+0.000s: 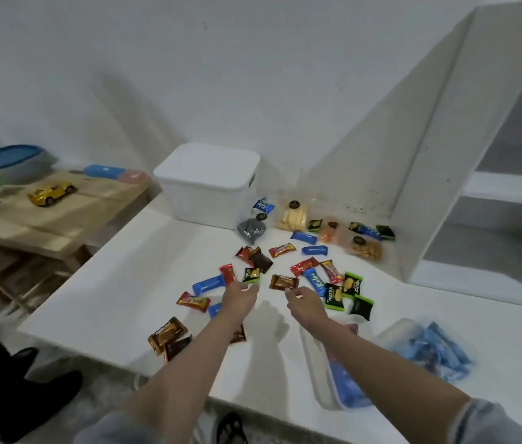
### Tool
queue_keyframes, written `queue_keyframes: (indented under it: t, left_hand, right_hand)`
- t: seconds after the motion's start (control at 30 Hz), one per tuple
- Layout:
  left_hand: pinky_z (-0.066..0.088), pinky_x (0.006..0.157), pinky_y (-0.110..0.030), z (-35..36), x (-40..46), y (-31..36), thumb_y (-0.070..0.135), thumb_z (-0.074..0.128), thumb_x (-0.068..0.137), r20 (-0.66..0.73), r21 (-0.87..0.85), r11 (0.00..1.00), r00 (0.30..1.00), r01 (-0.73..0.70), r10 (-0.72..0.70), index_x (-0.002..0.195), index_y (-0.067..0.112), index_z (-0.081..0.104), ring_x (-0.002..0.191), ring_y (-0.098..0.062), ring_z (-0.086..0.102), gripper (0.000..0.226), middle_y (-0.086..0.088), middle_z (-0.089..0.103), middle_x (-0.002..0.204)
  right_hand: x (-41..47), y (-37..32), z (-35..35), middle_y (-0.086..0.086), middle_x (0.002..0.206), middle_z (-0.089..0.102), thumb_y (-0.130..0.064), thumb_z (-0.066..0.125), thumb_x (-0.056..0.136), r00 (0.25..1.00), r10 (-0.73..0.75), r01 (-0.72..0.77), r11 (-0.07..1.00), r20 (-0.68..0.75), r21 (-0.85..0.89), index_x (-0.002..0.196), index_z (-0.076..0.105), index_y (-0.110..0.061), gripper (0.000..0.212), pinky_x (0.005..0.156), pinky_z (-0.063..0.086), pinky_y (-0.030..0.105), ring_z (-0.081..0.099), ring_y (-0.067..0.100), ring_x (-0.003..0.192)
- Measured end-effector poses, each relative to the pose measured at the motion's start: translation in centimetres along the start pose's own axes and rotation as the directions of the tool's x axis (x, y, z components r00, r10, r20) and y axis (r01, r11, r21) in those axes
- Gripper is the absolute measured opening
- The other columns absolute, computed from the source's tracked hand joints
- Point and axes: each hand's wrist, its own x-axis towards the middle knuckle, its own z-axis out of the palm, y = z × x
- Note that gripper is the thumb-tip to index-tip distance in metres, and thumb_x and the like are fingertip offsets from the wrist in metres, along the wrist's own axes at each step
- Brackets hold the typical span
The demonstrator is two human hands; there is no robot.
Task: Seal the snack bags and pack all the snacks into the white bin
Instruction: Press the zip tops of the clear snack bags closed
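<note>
Many small wrapped snacks lie scattered on the white table (118, 283). My left hand (241, 298) reaches forward with relaxed fingers that touch the near edge of a green-black packet (251, 274), beside a red packet (228, 273). My right hand (305, 303) has curled fingertips at the near edge of a brown packet (283, 282); a pinch cannot be made out. The white bin (208, 187) stands at the back with its lid on. Clear snack bags, one with dark contents (251, 231) and one with yellow contents (293, 216), lie beside it.
A clear zip bag of blue packets (432, 350) lies near right, another (347, 387) under my right forearm. A white shelf unit (477, 155) walls the right side. At left, a wooden table (61, 219) holds a yellow toy car (51, 193) and a blue-lidded container (13, 161).
</note>
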Motion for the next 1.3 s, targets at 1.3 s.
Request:
queue_keyframes:
  t: [1.3]
  left_hand:
    - [0.048, 0.084, -0.029, 4.4, 27.4, 8.7, 0.037, 0.054, 0.093, 0.315, 0.074, 0.977, 0.934, -0.201, 0.168, 0.108, 0.010, 0.058, 0.098, -0.019, 0.059, 0.031, -0.005, 0.061, 0.103]
  right_hand:
    - [25.7, -11.5, 2.3, 0.005, 0.098, 0.061, -0.033, 0.054, 0.094, 0.947, 0.178, -0.075, 0.933, -0.269, 0.353, 0.094, 0.063, -0.015, 0.020, 0.066, 0.039, 0.026, 0.055, 0.019, 0.090]
